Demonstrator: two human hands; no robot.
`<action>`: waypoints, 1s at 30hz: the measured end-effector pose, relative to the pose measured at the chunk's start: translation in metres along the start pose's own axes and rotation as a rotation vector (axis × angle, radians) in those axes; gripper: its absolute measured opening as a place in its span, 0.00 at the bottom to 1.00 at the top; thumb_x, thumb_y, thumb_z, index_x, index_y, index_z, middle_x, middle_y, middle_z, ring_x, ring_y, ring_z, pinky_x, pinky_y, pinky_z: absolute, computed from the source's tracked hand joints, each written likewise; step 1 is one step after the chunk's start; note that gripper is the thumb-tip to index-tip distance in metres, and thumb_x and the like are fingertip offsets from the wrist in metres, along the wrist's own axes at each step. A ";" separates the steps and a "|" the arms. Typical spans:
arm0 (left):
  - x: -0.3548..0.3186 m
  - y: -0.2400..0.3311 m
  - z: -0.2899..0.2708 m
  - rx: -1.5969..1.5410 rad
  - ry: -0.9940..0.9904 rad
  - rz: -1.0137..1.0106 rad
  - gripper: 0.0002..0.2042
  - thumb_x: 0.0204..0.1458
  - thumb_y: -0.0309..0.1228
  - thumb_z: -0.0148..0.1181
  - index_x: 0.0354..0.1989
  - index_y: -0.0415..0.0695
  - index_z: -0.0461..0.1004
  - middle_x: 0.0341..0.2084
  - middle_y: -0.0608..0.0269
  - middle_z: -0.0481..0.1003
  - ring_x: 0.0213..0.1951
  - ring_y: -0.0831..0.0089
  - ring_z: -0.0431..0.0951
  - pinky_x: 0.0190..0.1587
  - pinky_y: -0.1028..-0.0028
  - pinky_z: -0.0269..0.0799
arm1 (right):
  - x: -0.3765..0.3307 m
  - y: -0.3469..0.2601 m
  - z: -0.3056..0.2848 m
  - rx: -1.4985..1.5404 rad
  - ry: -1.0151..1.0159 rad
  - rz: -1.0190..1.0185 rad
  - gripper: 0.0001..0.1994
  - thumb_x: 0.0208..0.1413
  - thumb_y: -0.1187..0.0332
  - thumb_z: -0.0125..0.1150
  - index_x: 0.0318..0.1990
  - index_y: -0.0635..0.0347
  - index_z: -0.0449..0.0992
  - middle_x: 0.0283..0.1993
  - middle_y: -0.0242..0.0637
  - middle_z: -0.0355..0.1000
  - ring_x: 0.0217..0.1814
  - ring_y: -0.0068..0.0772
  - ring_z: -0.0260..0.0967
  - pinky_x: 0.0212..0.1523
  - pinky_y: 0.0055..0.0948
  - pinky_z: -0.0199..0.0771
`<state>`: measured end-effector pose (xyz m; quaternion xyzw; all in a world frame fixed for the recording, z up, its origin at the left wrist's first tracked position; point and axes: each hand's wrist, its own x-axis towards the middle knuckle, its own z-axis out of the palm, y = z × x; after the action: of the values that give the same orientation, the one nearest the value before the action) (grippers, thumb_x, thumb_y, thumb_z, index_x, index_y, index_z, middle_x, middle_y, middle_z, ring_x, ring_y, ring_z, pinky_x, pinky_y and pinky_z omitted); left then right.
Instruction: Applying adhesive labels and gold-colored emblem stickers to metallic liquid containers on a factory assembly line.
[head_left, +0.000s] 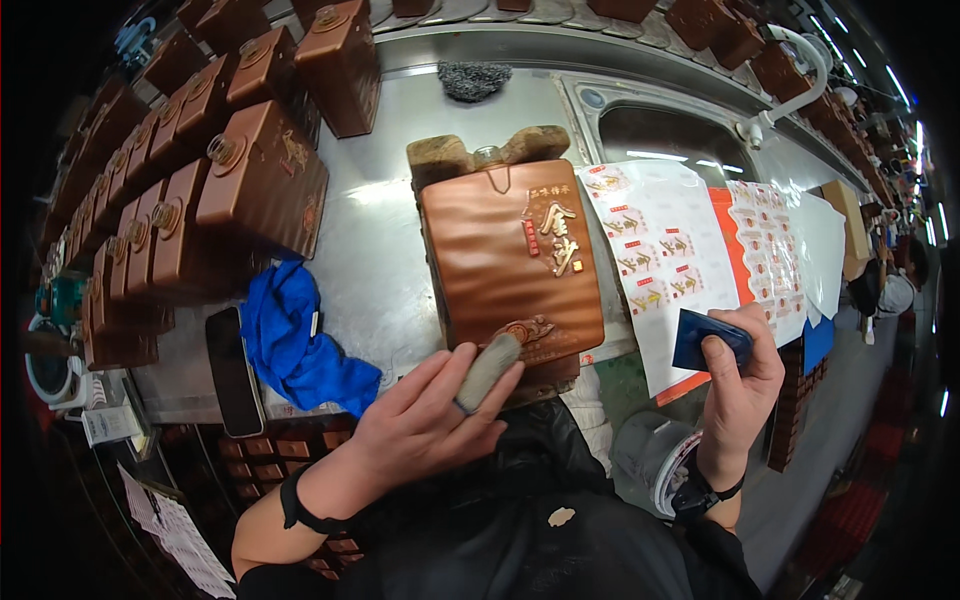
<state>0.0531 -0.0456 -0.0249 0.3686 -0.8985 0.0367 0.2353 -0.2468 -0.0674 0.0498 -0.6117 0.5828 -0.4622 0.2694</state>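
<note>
A brown, square-shouldered bottle (pixel 500 270) lies on its back on the metal bench. Its neck rests between two wooden blocks (pixel 535 146), and gold and red decals (pixel 562 238) show on its upper right face. My left hand (pixel 425 415) is at the bottle's lower edge with fingers stretched out. A grey cover (pixel 490 372) sits over one finger, and its tip touches a small decal (pixel 540 328) there. To the right, my right hand (pixel 742 375) pinches a flat blue scraper (pixel 703 345) above the decal sheets, apart from the bottle.
Many brown bottles (pixel 262 180) crowd the left and the back. A blue cloth (pixel 295 335) and a phone (pixel 234 370) lie left. Behind are steel wool (pixel 474 80) and a sink (pixel 675 135) with a white tap (pixel 800 100). Decal sheets (pixel 670 275) lie right, above a bucket (pixel 650 455).
</note>
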 end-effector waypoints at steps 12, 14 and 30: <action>-0.003 -0.008 -0.009 -0.117 0.113 -0.417 0.44 0.46 0.46 0.73 0.68 0.33 0.63 0.57 0.38 0.71 0.66 0.42 0.62 0.66 0.53 0.60 | 0.009 -0.022 0.056 -0.056 -0.454 0.087 0.16 0.55 0.74 0.70 0.51 0.65 0.76 0.39 0.35 0.77 0.38 0.25 0.74 0.34 0.24 0.75; 0.011 -0.011 -0.003 -0.343 0.076 -0.479 0.52 0.45 0.47 0.75 0.73 0.32 0.52 0.58 0.35 0.69 0.67 0.43 0.60 0.66 0.55 0.60 | 0.011 -0.033 0.071 -0.165 -0.467 0.002 0.15 0.54 0.73 0.69 0.48 0.64 0.76 0.37 0.40 0.76 0.36 0.34 0.76 0.35 0.30 0.75; 0.013 -0.010 0.024 -0.547 0.191 -0.557 0.56 0.33 0.35 0.80 0.73 0.33 0.53 0.62 0.36 0.65 0.62 0.40 0.69 0.66 0.55 0.67 | 0.007 -0.048 0.114 -0.327 -0.511 -0.376 0.12 0.52 0.74 0.69 0.43 0.63 0.78 0.32 0.42 0.73 0.32 0.43 0.73 0.32 0.37 0.72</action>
<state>0.0426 -0.0671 -0.0412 0.5166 -0.7151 -0.2349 0.4082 -0.1252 -0.0894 0.0449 -0.8392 0.4399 -0.2364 0.2154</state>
